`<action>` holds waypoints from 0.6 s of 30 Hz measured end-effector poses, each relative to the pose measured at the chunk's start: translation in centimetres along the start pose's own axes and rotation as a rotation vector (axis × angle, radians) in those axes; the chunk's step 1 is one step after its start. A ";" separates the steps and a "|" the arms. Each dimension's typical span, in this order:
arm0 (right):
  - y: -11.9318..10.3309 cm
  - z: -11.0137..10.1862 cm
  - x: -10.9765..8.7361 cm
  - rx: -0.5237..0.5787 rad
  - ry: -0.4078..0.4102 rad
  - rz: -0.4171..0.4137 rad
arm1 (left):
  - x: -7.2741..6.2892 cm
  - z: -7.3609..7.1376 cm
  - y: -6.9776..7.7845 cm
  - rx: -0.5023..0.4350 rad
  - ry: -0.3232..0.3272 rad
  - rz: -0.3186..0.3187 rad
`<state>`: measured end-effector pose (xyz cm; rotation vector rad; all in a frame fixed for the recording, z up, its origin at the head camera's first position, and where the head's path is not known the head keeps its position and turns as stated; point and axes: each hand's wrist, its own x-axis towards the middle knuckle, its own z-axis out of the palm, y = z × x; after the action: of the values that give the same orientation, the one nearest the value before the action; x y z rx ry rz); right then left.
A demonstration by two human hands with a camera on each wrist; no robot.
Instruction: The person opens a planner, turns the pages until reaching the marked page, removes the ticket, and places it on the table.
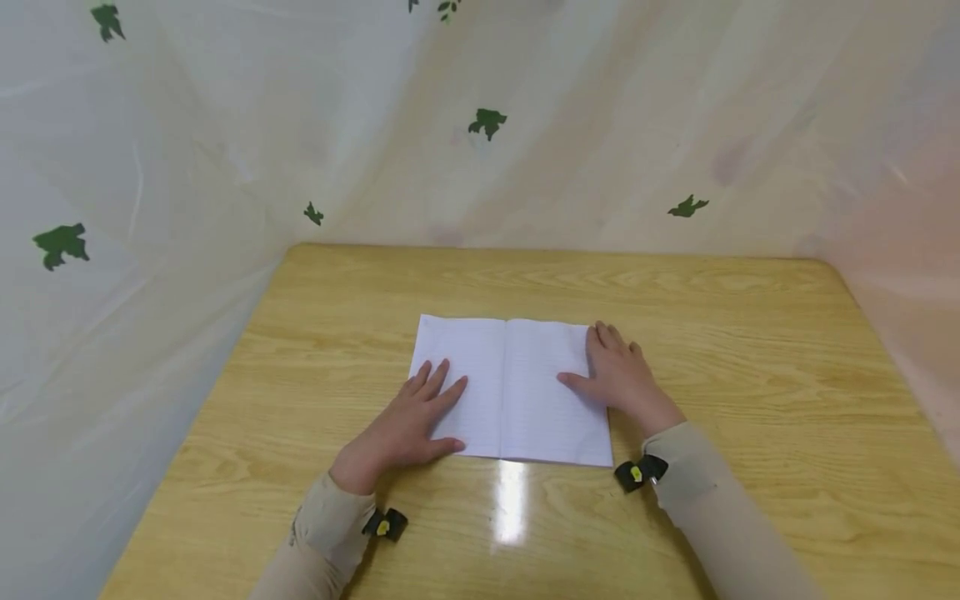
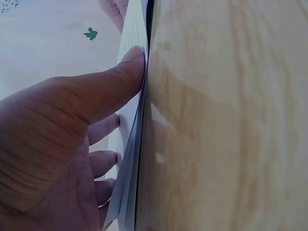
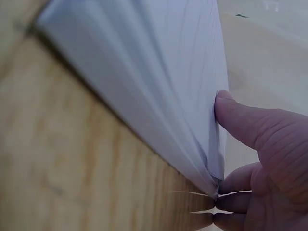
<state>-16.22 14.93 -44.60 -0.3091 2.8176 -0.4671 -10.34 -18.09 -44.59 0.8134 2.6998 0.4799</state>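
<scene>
An open notebook (image 1: 536, 392) with white lined pages lies on the table, its fold running down the middle. My left hand (image 1: 401, 425) rests on the left page with fingers spread. Its thumb (image 2: 113, 86) touches the page by the near edge in the left wrist view. At the notebook's right edge is my right hand (image 1: 622, 375). In the right wrist view its thumb (image 3: 240, 115) presses on the page, while the other fingers (image 3: 236, 202) reach along the outer edge at the table. Several page edges (image 3: 130, 82) fan apart slightly there.
The wooden table (image 1: 300, 333) has light grain and a bright reflection (image 1: 512, 504) in front of the notebook. A pale curtain (image 1: 585, 125) with green bird shapes hangs behind and at the sides. Each sleeve carries a black strap (image 1: 633, 475) at the wrist.
</scene>
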 end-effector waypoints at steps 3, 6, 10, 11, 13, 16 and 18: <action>0.0 -0.2 -0.1 -0.019 -0.007 -0.001 | 0.0 0.0 0.2 -0.003 -0.005 -0.002; -0.4 -0.1 -0.2 -0.029 -0.015 -0.004 | -0.1 0.1 0.2 -0.003 -0.004 -0.006; -0.7 0.2 -0.4 -0.035 -0.013 -0.015 | -0.2 0.2 0.2 -0.006 -0.002 -0.011; -0.8 0.2 -0.5 -0.035 -0.012 -0.018 | -0.2 0.2 0.2 -0.006 -0.001 -0.012; -0.9 0.3 -0.6 -0.038 -0.005 -0.029 | -0.2 0.2 0.2 -0.005 -0.001 -0.013; -0.9 0.5 -0.7 -0.038 0.010 -0.047 | -0.2 0.2 0.1 -0.005 0.000 -0.015; -0.9 0.6 -0.7 -0.045 0.021 -0.058 | -0.2 0.1 0.1 -0.003 -0.001 -0.014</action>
<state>-15.22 14.08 -44.63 -0.3985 2.8490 -0.4218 -10.08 -18.07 -44.64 0.7938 2.7016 0.4801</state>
